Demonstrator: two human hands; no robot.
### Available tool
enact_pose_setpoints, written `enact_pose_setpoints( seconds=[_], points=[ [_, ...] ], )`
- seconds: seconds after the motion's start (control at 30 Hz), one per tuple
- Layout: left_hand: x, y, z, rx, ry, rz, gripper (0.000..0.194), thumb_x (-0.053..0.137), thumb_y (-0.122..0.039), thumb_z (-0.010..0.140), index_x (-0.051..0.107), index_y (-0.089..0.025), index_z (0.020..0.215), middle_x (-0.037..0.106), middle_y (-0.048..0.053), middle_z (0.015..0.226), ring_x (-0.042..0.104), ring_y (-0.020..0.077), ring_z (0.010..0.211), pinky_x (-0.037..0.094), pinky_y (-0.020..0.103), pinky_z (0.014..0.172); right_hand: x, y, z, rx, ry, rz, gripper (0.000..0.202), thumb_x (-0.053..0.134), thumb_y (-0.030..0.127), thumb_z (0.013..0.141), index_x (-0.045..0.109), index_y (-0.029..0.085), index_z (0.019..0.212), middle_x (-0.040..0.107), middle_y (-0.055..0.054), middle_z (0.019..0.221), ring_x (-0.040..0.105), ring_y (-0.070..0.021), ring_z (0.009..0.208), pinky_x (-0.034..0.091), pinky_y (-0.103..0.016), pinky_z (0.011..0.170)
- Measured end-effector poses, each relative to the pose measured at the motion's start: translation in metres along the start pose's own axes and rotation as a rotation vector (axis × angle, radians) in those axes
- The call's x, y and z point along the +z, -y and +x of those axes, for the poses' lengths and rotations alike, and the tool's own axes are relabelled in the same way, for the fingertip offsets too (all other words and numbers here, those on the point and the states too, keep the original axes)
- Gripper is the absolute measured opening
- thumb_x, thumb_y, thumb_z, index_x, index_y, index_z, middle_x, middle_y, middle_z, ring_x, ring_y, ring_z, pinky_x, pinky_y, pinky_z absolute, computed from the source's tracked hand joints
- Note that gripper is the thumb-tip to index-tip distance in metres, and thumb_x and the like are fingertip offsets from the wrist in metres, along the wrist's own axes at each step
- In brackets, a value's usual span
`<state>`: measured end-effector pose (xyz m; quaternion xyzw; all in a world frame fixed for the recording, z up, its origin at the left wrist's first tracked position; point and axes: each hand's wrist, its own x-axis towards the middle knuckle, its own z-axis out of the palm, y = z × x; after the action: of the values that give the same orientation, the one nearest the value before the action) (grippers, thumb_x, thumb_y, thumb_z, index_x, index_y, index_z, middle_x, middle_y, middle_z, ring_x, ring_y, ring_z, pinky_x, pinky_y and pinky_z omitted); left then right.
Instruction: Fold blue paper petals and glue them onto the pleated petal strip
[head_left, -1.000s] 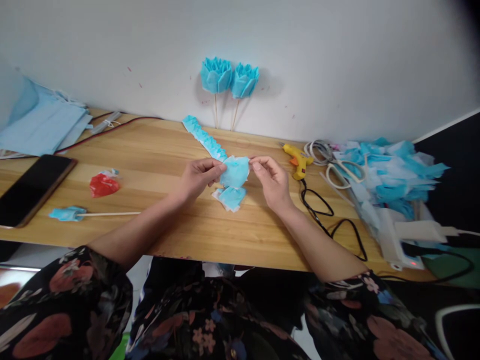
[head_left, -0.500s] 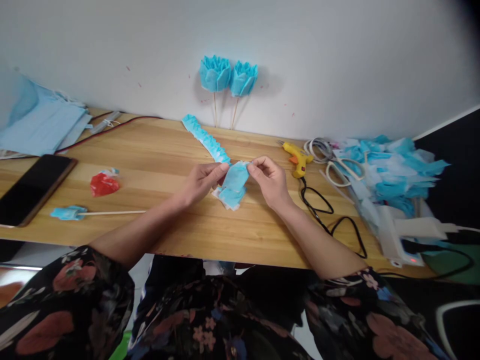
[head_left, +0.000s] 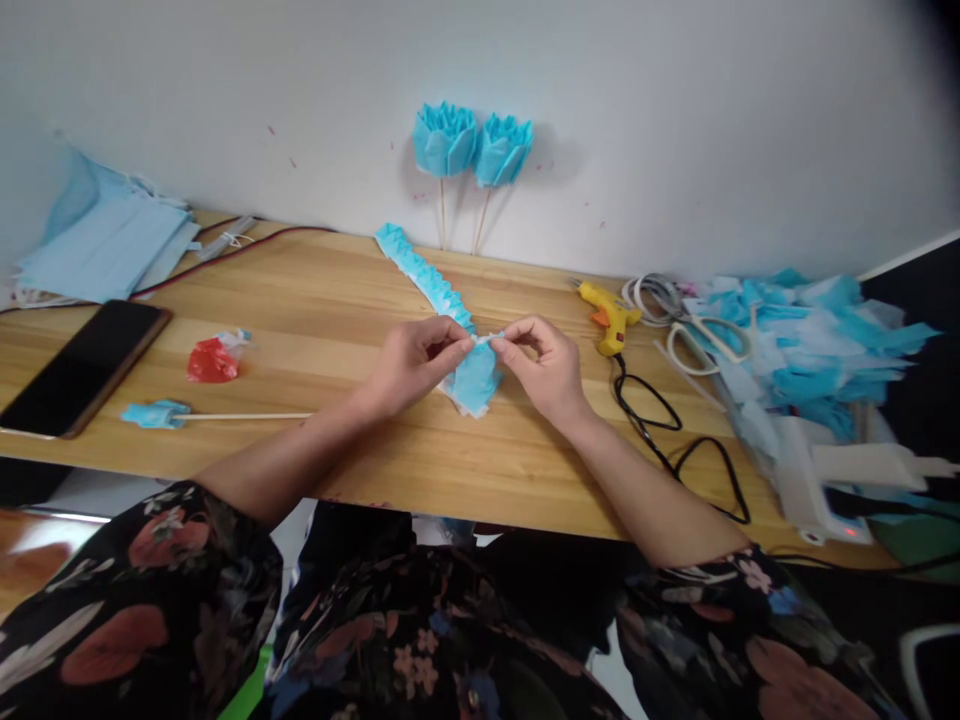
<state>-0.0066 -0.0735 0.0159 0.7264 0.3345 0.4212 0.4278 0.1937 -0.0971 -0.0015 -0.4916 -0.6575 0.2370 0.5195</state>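
My left hand (head_left: 420, 360) and my right hand (head_left: 544, 368) meet over the middle of the wooden table. Between them is a thin piece of light blue fabric (head_left: 478, 380), its upper edge pinched by the fingertips of both hands. Its lower part hangs down close to the tabletop. Just behind the hands lies a long strip of folded blue pieces (head_left: 424, 280), overlapping in a row and running toward the wall. To the left, a stick with a small blue wrapped end (head_left: 157, 414) rests on the table, partly behind my left forearm.
Two blue fabric flowers (head_left: 444, 140) on sticks lean against the wall. On the right are a yellow glue gun (head_left: 609, 318), scissors (head_left: 709, 342), a pile of blue scraps (head_left: 825, 340) and a power strip (head_left: 814, 490). A phone (head_left: 82, 368), red bag (head_left: 214, 360) and face masks (head_left: 109, 235) lie left.
The fabric piece was spread upward between my hands; now its top edge is drawn down and gathered, with both hands' fingertips closer together. The whole view has shifted slightly.
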Motion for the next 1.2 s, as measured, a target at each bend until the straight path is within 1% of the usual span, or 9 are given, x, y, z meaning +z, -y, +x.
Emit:
enact_pose_setpoints(
  seconds=[0.2,0.3,0.57,0.7,0.8,0.9,0.97,1.1,1.2],
  points=[
    [0.001,0.005,0.004,-0.19,-0.029,-0.177,0.026,0.067,-0.035,0.087,0.061,-0.016,0.07,0.061,0.0,0.056,0.051,0.0082,0.05,0.04,0.021,0.049,0.0,-0.001,0.0,-0.309,-0.083,-0.1,0.012,0.074,0.026,0.089,0.063,0.025,0.084,0.075,-0.001,0.092,0.07,-0.0186,0.09,0.054,-0.038,0.085],
    [0.0,0.007,0.006,-0.259,-0.032,-0.235,0.025,0.069,-0.034,0.085,0.061,-0.016,0.069,0.06,0.0,0.055,0.05,0.0076,0.048,0.04,0.02,0.048,-0.002,-0.001,0.0,-0.383,-0.068,-0.123,0.012,0.073,0.026,0.09,0.062,0.026,0.085,0.075,-0.001,0.095,0.07,-0.0191,0.091,0.055,-0.039,0.086],
    [0.0,0.008,0.007,-0.264,-0.028,-0.288,0.025,0.072,-0.034,0.086,0.062,-0.016,0.072,0.06,-0.001,0.056,0.054,0.008,0.05,0.042,0.019,0.048,-0.006,-0.007,-0.003,-0.226,-0.052,-0.092,0.012,0.071,0.034,0.092,0.068,0.026,0.101,0.072,0.0,0.089,0.069,-0.018,0.087,0.055,-0.037,0.084],
    [0.0,0.008,0.006,-0.234,-0.007,-0.3,0.028,0.074,-0.04,0.086,0.064,-0.016,0.075,0.061,-0.001,0.057,0.054,0.0082,0.05,0.042,0.019,0.048,-0.006,-0.009,-0.003,-0.017,-0.033,0.07,0.026,0.058,0.044,0.1,0.071,0.027,0.114,0.074,-0.001,0.091,0.07,-0.0173,0.089,0.056,-0.036,0.087],
    [-0.001,0.009,0.007,-0.205,0.012,-0.319,0.032,0.075,-0.044,0.085,0.064,-0.016,0.076,0.06,-0.001,0.057,0.054,0.0081,0.051,0.043,0.019,0.048,-0.005,-0.014,-0.001,0.13,0.066,0.203,0.036,0.056,0.054,0.099,0.074,0.028,0.116,0.077,-0.003,0.105,0.071,-0.0189,0.101,0.056,-0.037,0.095],
    [-0.001,0.011,0.007,-0.205,0.032,-0.33,0.034,0.075,-0.047,0.085,0.064,-0.016,0.077,0.06,-0.001,0.058,0.054,0.0077,0.051,0.043,0.019,0.049,-0.004,-0.019,0.001,0.241,0.194,0.375,0.038,0.059,0.058,0.096,0.077,0.029,0.11,0.077,-0.002,0.109,0.071,-0.0194,0.103,0.056,-0.037,0.097],
    [0.0,0.013,0.008,-0.209,0.035,-0.326,0.034,0.075,-0.047,0.085,0.064,-0.016,0.077,0.06,-0.001,0.058,0.054,0.0077,0.051,0.043,0.019,0.049,-0.003,-0.02,0.001,0.288,0.223,0.436,0.034,0.066,0.058,0.091,0.078,0.027,0.102,0.077,-0.001,0.099,0.071,-0.018,0.092,0.057,-0.035,0.091],
    [0.0,0.016,0.008,-0.201,0.022,-0.307,0.032,0.074,-0.046,0.087,0.064,-0.017,0.079,0.06,-0.002,0.059,0.054,0.008,0.051,0.044,0.02,0.049,-0.002,-0.02,0.001,0.311,0.171,0.405,0.029,0.079,0.052,0.08,0.075,0.024,0.082,0.069,0.003,0.073,0.059,-0.0125,0.066,0.052,-0.028,0.067],
    [0.0,0.014,0.009,-0.199,-0.086,-0.323,0.028,0.073,-0.044,0.088,0.064,-0.017,0.087,0.059,-0.003,0.06,0.053,0.0079,0.051,0.044,0.02,0.049,-0.001,-0.018,0.001,0.321,0.112,0.378,0.031,0.078,0.052,0.079,0.071,0.022,0.078,0.067,0.003,0.069,0.056,-0.0119,0.062,0.049,-0.027,0.063]
  ],
)
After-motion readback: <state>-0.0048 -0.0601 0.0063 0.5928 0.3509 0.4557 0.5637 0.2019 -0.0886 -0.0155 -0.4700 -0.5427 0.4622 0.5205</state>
